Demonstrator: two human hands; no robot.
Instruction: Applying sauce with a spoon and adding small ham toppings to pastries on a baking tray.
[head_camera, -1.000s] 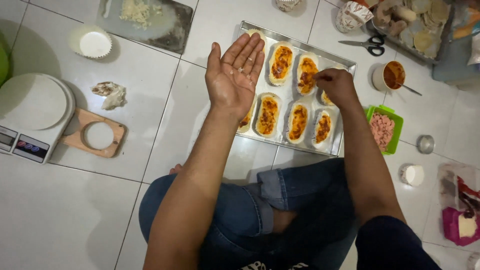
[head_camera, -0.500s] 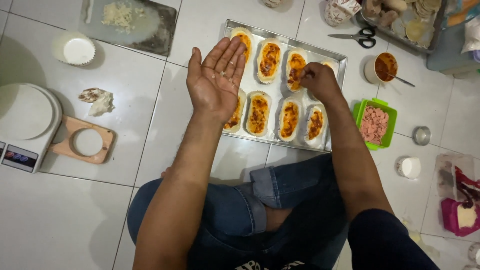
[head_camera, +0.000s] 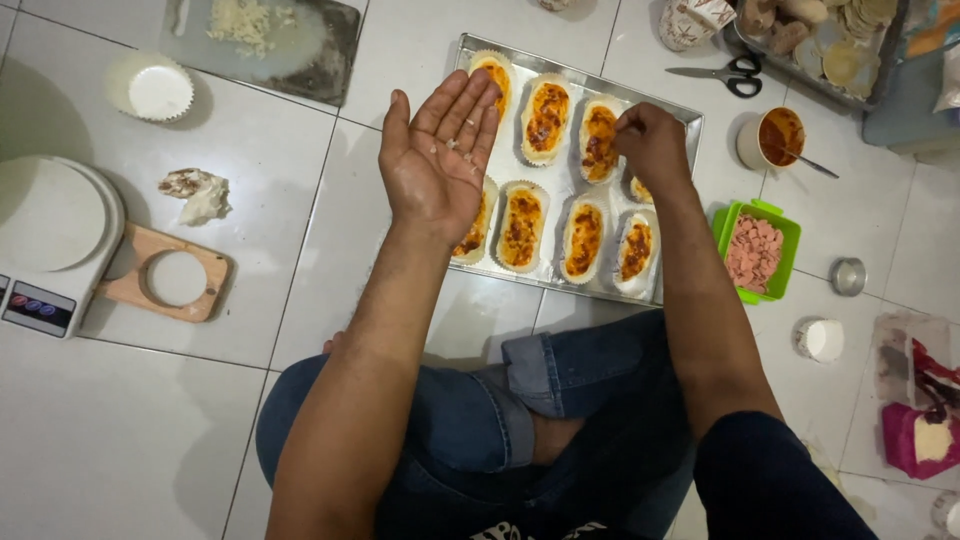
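I sit cross-legged on a white tiled floor. A metal baking tray (head_camera: 690, 130) lies in front of me with several oval pastries (head_camera: 523, 225) in paper cups, topped with red sauce. My left hand (head_camera: 435, 160) hovers palm up over the tray's left end, fingers apart, with a few pale crumbs on the palm. My right hand (head_camera: 652, 145) is over the upper right pastries, fingertips pinched together above one pastry (head_camera: 598, 140); whether it holds anything is too small to tell.
A green tub of pink sliced sausage (head_camera: 757, 250) and a cup of red sauce with a spoon (head_camera: 778, 137) stand right of the tray. Scissors (head_camera: 722, 75) lie beyond. At left: a kitchen scale (head_camera: 45, 245), wooden ring mould (head_camera: 170, 278), dough scrap (head_camera: 198, 193), paper cups (head_camera: 152, 88), dark board (head_camera: 265, 40).
The view has shifted slightly. My left hand stays palm up over the tray's left end. My right hand has moved a little along the upper row of pastries.
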